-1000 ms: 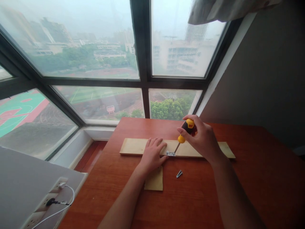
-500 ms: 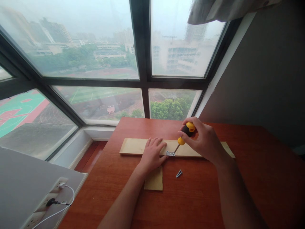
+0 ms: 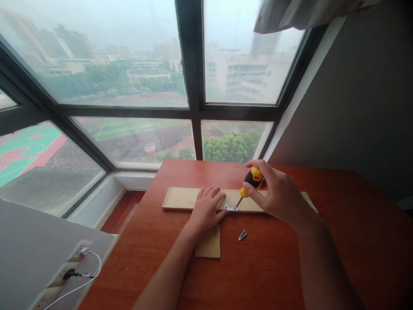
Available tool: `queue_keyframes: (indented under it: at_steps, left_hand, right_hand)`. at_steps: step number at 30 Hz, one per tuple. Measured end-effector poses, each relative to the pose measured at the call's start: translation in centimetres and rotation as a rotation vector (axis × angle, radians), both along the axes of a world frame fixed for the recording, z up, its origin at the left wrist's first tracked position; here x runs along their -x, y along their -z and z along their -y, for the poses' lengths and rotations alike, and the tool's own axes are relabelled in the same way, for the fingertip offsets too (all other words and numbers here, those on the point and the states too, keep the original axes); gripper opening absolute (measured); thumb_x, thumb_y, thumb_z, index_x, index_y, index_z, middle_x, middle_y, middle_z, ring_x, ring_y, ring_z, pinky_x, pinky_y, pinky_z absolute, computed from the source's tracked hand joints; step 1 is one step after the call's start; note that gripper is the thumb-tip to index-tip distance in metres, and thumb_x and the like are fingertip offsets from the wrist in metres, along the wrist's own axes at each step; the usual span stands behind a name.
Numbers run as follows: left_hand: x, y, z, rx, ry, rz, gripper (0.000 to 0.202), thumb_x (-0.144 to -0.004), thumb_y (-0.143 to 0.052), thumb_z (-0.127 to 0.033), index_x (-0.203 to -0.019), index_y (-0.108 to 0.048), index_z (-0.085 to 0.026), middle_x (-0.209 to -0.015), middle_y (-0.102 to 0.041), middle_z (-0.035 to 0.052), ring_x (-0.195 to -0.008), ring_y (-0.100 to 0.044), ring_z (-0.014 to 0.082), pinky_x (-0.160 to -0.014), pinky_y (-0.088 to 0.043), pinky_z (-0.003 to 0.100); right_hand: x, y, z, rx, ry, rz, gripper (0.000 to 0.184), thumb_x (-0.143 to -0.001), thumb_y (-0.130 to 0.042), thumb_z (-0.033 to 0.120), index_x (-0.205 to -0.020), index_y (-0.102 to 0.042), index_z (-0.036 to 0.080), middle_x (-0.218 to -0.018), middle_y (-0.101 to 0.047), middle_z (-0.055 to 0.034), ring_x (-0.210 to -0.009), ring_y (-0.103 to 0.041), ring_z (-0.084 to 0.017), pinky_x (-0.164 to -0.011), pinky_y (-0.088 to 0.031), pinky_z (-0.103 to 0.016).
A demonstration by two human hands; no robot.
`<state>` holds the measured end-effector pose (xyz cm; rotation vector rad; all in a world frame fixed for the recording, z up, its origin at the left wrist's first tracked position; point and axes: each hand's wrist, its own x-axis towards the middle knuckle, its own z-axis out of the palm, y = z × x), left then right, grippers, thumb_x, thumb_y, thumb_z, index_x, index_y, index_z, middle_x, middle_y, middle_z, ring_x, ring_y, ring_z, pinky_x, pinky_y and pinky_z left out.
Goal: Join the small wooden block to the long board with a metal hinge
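Note:
A long pale wooden board (image 3: pixel 180 199) lies crosswise on the table. My left hand (image 3: pixel 208 206) rests flat on it with the fingers stretched out, the thumb beside a small metal bracket (image 3: pixel 230 208) at the board's near edge. In my right hand (image 3: pixel 277 191) is a yellow and black screwdriver (image 3: pixel 252 177), gripped by its handle and tilted. Its tip meets the right end of the bracket; a screw head there is too small to make out clearly. A couple of loose screws (image 3: pixel 242 235) lie on the table in front of the board.
A yellowish rectangular piece (image 3: pixel 208 243) lies on the reddish-brown table (image 3: pixel 258 275), partly under my left forearm. Windows rise behind the table. To the left, a wall holds sockets (image 3: pixel 63 273) with plugs and a white cable (image 3: pixel 98 258). A grey wall stands at right.
My right hand has shifted and turned slightly on the screwdriver handle, which leans a little differently. The left hand, board and bracket stay in place.

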<state>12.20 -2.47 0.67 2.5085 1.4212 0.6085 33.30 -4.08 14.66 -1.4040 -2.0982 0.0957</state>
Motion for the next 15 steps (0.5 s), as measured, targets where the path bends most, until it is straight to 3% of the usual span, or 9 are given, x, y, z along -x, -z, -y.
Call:
queue_keyframes:
  at_steps: [6,10,15]
  left_hand:
    - [0.06,-0.03,-0.08,0.007,0.003,0.006,0.047,-0.075,-0.071,-0.033,-0.119,-0.056,-0.027,-0.137,-0.051,0.0083,-0.13,-0.041,0.029,-0.114,-0.021,0.052]
    - [0.04,-0.05,-0.05,0.011,0.004,0.015,0.047,-0.075,-0.071,-0.032,-0.119,-0.056,-0.028,-0.136,-0.052,0.0083,-0.13,-0.041,0.0291,-0.114,-0.022,0.052]
    - [0.05,0.01,-0.04,0.012,0.002,0.004,0.047,-0.075,-0.071,-0.033,-0.119,-0.056,-0.028,-0.137,-0.051,0.0083,-0.13,-0.041,0.0293,-0.115,-0.021,0.052]
  right_hand:
    - [0.08,0.17,-0.22,-0.103,0.126,0.086,0.045,-0.084,-0.062,0.053,-0.118,-0.053,0.025,-0.087,-0.067,-0.0006,-0.07,-0.064,-0.019,-0.062,-0.043,-0.03]
    - [-0.16,0.51,-0.67,-0.128,0.133,0.079,0.04,-0.082,-0.064,0.055,-0.107,-0.057,0.026,-0.077,-0.065,0.0017,-0.064,-0.061,-0.018,-0.059,-0.042,-0.028]
    - [-0.37,0.55,-0.78,-0.081,0.055,0.007,0.033,-0.083,-0.065,0.047,-0.107,-0.057,0.025,-0.082,-0.066,0.0004,-0.069,-0.063,-0.018,-0.064,-0.045,-0.029]
